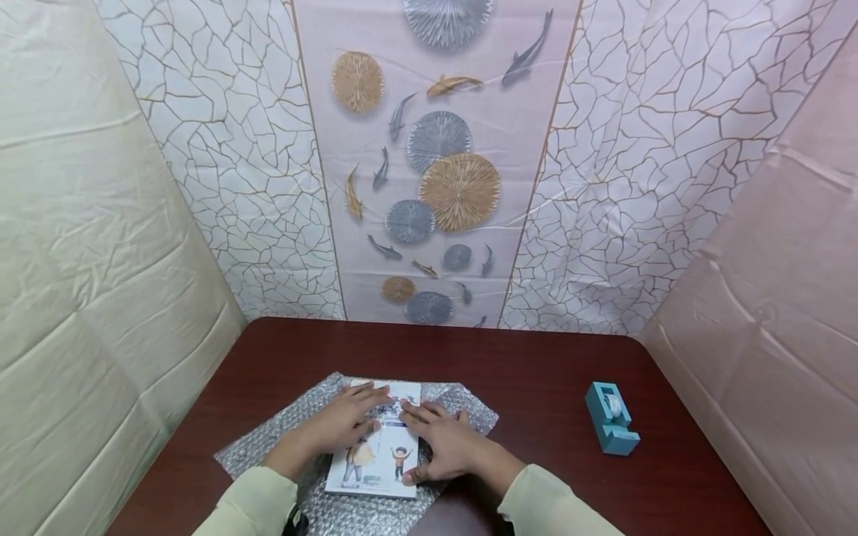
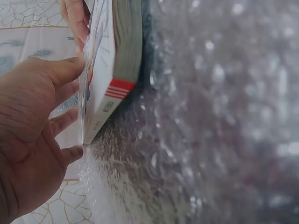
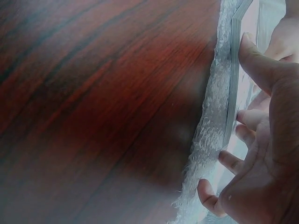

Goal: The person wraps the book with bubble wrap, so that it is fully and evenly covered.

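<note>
A white paperback book (image 1: 382, 465) with drawn figures on its cover lies flat on a sheet of bubble wrap (image 1: 355, 515). My left hand (image 1: 338, 424) rests on the left part of the cover, fingers spread and pointing to the far side. From the right, my right hand (image 1: 452, 449) lays its fingers on the cover, with its thumb at the near right edge. The left wrist view shows the white spine with red stripes next to the left hand (image 2: 32, 107). In the right wrist view, the right hand's thumb and fingers (image 3: 250, 56) touch the book along its page edge.
A light blue tape dispenser (image 1: 608, 432) with a roll in it stands on the right side of the dark red-brown wooden table (image 1: 536, 402). Bubble wrap extends past the book on both sides. Patterned cloth (image 1: 442, 171) hangs behind the table's far edge, with pale fabric walls left and right.
</note>
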Demonstrator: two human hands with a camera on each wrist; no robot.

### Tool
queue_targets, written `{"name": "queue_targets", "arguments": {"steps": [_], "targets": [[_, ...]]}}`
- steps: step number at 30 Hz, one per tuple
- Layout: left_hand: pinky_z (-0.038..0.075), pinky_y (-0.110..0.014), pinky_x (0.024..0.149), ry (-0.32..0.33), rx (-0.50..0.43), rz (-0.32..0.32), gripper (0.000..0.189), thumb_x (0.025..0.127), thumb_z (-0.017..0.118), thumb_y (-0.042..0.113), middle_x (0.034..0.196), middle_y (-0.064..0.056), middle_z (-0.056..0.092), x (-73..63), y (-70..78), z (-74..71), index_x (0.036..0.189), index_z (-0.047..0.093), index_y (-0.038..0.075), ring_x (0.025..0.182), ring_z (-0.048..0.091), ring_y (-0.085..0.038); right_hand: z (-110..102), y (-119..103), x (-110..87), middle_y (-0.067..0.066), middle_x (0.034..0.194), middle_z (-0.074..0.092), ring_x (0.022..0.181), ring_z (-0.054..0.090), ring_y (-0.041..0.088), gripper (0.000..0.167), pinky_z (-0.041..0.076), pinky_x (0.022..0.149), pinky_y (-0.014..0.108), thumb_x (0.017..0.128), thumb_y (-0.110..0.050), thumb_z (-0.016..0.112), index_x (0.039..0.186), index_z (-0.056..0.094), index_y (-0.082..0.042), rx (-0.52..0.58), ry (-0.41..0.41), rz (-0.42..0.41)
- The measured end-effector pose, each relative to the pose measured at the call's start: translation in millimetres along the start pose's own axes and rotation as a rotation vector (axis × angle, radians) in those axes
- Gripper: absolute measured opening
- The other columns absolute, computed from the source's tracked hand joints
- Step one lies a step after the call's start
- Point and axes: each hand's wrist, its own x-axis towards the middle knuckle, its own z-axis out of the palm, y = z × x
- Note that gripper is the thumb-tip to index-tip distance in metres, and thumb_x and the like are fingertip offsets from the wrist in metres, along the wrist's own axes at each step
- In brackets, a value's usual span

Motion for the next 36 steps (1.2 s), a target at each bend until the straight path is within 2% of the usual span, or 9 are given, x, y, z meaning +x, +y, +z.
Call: {"name": "queue_targets", "arguments": {"steps": [2,10,18,29,36], "targets": [[0.024,-0.078,0.130,0.003,-0.006,0.010,0.047,0.115,0.060,0.032,0.177,-0.009,0.044,-1.6,0.1,0.0,0.161,0.057,0.021,0.165,0.036,-0.045,-1,0,-0.7,-0.007,0.187,0.020,0.170,0.027,0.034,0.106,0.032,0.114,0.091,0.092,-0.076,0.074,0.176,0.032,-0.027,-0.001,-0.001,-0.002],[0.030,-0.081,0.125,0.053,-0.013,0.119,0.040,0.116,0.058,0.032,0.169,-0.016,0.054,-12.1,1.4,0.2,0.153,0.066,0.017,0.157,0.045,-0.053,-1,-1,-1.9,-0.005,0.187,0.021,0.170,0.028,0.035,0.105,0.032,0.113,0.091,0.093,-0.075,0.075,0.176,0.033,-0.025,-0.010,0.004,-0.006],[0.036,-0.076,0.125,0.069,0.017,0.117,0.039,0.115,0.060,0.033,0.167,-0.011,0.057,-23.2,2.5,-0.1,0.151,0.068,0.022,0.157,0.047,-0.049,-1,-1,-2.2,-0.006,0.187,0.019,0.170,0.027,0.035,0.105,0.031,0.114,0.091,0.093,-0.075,0.074,0.176,0.032,-0.026,0.013,-0.007,0.000],[0.033,-0.070,0.130,0.076,0.072,0.099,0.041,0.112,0.064,0.032,0.165,-0.006,0.061,-31.9,3.7,-0.1,0.150,0.070,0.015,0.156,0.050,-0.043,1,0,-1.0,-0.007,0.187,0.019,0.170,0.027,0.035,0.106,0.032,0.113,0.092,0.092,-0.076,0.075,0.176,0.032,-0.027,0.007,0.000,-0.004],[0.038,-0.070,0.127,0.072,0.078,0.109,0.044,0.113,0.063,0.033,0.163,-0.005,0.062,-40.1,3.5,-3.1,0.151,0.068,0.011,0.154,0.053,-0.041,1,1,-0.2,-0.006,0.187,0.019,0.170,0.027,0.035,0.106,0.031,0.113,0.093,0.093,-0.075,0.075,0.176,0.031,-0.027,0.018,0.007,-0.005]]}}
